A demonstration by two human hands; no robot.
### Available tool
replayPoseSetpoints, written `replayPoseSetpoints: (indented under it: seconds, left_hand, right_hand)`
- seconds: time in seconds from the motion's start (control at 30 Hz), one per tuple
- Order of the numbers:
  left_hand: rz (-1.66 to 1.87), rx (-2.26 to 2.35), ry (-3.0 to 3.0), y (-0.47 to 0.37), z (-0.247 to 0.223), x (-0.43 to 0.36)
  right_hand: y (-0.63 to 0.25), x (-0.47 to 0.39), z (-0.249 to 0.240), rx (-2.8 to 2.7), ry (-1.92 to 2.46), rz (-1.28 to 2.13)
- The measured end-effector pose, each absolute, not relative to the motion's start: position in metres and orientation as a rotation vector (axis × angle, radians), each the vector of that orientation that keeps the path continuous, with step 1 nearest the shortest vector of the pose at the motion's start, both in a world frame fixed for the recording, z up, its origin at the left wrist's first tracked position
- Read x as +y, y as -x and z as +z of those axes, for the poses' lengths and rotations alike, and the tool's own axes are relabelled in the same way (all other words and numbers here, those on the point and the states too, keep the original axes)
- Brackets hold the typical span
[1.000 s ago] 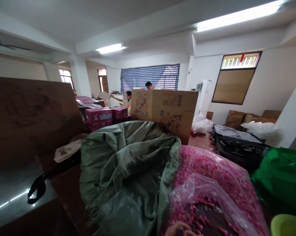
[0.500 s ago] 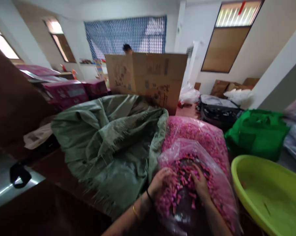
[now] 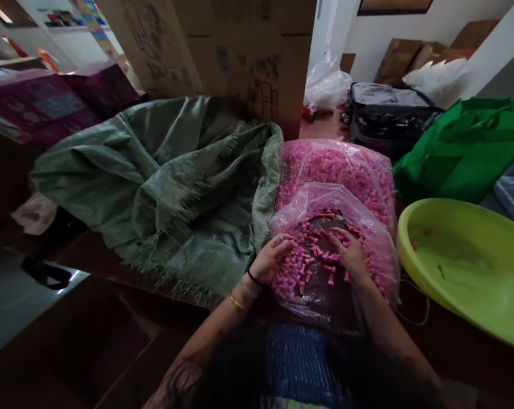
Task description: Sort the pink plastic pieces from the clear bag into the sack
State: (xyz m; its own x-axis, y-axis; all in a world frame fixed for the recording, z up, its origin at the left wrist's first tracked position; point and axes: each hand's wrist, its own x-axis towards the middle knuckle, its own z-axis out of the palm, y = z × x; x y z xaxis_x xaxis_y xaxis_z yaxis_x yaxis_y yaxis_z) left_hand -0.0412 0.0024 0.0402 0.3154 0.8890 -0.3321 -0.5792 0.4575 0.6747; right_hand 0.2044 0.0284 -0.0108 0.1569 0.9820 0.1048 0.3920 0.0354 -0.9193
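Note:
Small pink plastic pieces with orange stems (image 3: 330, 277) lie scattered inside an open clear plastic bag (image 3: 314, 196) and on the dark surface at its mouth. On the bag's left side is my left hand (image 3: 270, 260), fingers curled and pressed together beside a heap of the pieces; what it pinches, if anything, is too small to name. My right hand (image 3: 351, 255) reaches in from the right. Its fingertips are closed together among the pieces, and the thing between them cannot be made out. Behind lies a fuller bag of pink pieces (image 3: 338, 159).
A frayed green woven sack (image 3: 154, 170) spreads to the left. On the right stand a lime-green basin (image 3: 474, 267) and a green bag (image 3: 461, 150). An open black suitcase (image 3: 389, 119) sits farther back. Tall cardboard (image 3: 223, 57) rises behind the sack.
The view has tilted down, so the bag, basin and hands appear higher in the picture. My right hand has drawn its fingers in closer together, and more loose pieces show between the hands.

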Motion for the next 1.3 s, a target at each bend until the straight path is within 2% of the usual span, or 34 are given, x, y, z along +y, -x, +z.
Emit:
replayPoseSetpoints:
  seconds: [0.13, 0.23, 0.3, 0.5, 0.77, 0.9, 1.13, 1.3]
  left_hand:
    - [0.988, 0.720, -0.305, 0.042, 0.031, -0.003]
    - [0.976, 0.700, -0.161, 0.037, 0.025, -0.006]
    - [0.970, 0.692, -0.136, 0.030, 0.024, -0.008]
    - [0.852, 0.699, -0.133, 0.003, 0.019, -0.017]
    - [0.879, 0.690, -0.201, 0.006, 0.013, -0.026]
    - [0.784, 0.711, -0.259, 0.012, 0.014, -0.029]
    - [0.618, 0.711, -0.377, 0.011, 0.020, -0.032]
    - [0.781, 0.762, -0.522, 0.009, 0.018, -0.037]
  right_hand:
    - [-0.182, 0.018, -0.004, -1.086, 1.319, 1.527]
    - [-0.165, 0.000, 0.007, -1.068, 1.192, 1.650]
    - [-0.155, -0.016, 0.015, -1.177, 1.167, 1.602]
    - [-0.143, -0.041, 0.026, -1.417, 1.169, 1.169]
    - [-0.151, -0.046, 0.020, -1.341, 1.231, 1.143]
    - [-0.146, -0.049, 0.018, -1.282, 1.186, 1.186]
    - [-0.152, -0.044, 0.024, -1.374, 1.245, 1.054]
    - [-0.153, -0.042, 0.032, -1.624, 1.155, 0.945]
